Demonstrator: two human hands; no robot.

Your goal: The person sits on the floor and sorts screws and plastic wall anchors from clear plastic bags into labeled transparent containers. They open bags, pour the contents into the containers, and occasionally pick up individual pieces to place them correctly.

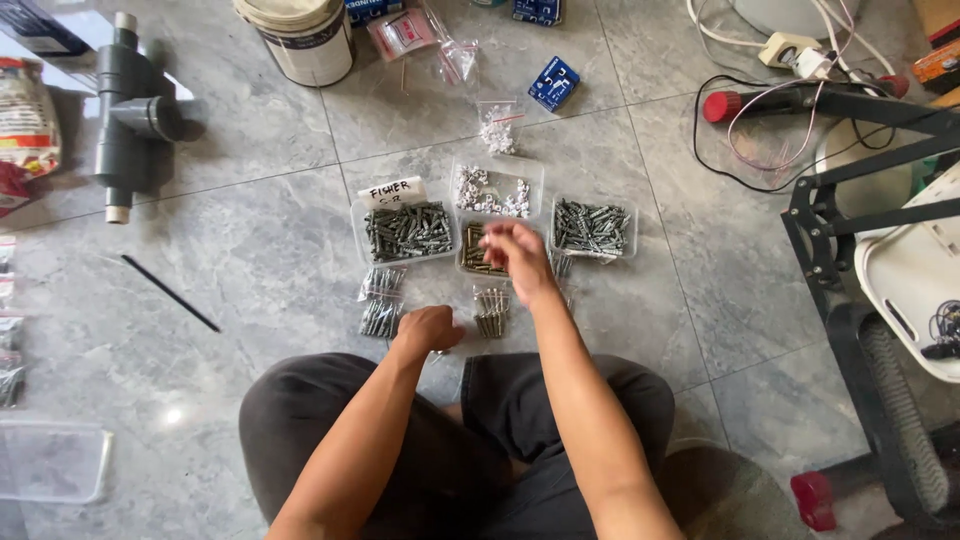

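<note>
Screws (478, 250) in tray (462, 262): right hand (517, 258) above, fingers pinched, contents unclear; left hand (428, 327) fisted on floor (250, 260).

A small clear tray of brass-coloured screws (476, 250) lies on the grey tiled floor between two trays of grey wall plugs, partly hidden. Just nearer the person, a small clear bag of plugs (490, 310) lies flat.
</note>
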